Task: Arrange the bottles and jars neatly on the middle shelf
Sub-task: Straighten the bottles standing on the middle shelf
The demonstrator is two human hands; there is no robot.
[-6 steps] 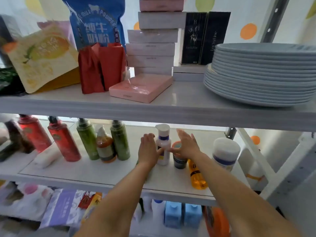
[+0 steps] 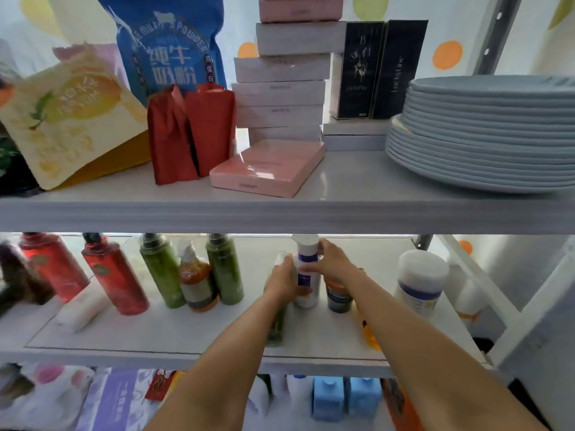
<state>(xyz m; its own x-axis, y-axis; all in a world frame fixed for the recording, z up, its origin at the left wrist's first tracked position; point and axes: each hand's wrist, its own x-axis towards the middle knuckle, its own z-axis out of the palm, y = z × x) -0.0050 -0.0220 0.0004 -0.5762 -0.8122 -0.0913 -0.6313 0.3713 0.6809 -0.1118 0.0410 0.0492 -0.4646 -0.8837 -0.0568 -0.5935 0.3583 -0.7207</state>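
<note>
On the middle shelf (image 2: pixel 155 334), a white tub (image 2: pixel 421 281) stands right of the grip, well apart. The right hand (image 2: pixel 333 265) is clamped round an upright white bottle (image 2: pixel 306 293). Touching that bottle's left side, the left hand (image 2: pixel 281 283) curls round a dark green bottle (image 2: pixel 277 328), and a dark jar (image 2: pixel 339 298) stands under the right wrist.

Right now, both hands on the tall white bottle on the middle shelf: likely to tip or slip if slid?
Probably tip-prone: the white bottle is tall and narrow, so pushing it high up could topple it. Possibly slippery: its wall looks smooth, though the left hand and right hand grip it from both sides. Probably rigid; weight cannot be judged.
</note>
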